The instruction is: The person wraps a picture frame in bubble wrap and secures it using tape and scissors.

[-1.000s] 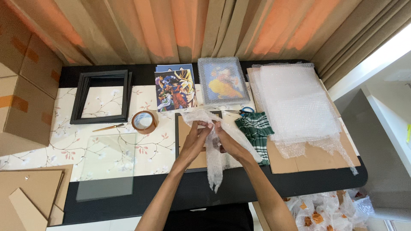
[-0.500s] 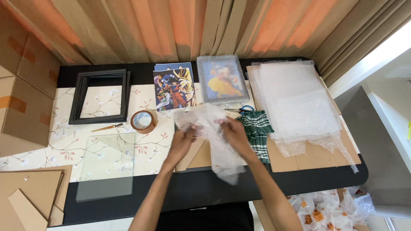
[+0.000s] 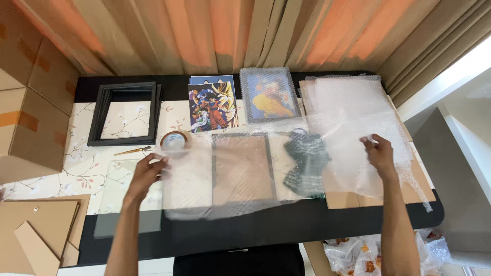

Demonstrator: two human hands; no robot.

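Over the tabletop (image 3: 327, 225), seen from the head camera, both hands stretch a sheet of bubble wrap (image 3: 240, 168) flat: the left hand (image 3: 148, 171) pinches its left edge, the right hand (image 3: 378, 153) its right edge, above a framed brown board (image 3: 241, 171) and a checked cloth (image 3: 306, 161).

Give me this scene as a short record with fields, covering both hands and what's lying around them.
left hand: grips the left edge of the bubble wrap sheet
right hand: grips its right edge
sheet: spread flat, stretched between both hands over the table
under sheet: picture frame, dark checked cloth
behind: cartoon print, wrapped picture, empty black frame, tape roll
right: bubble wrap stack
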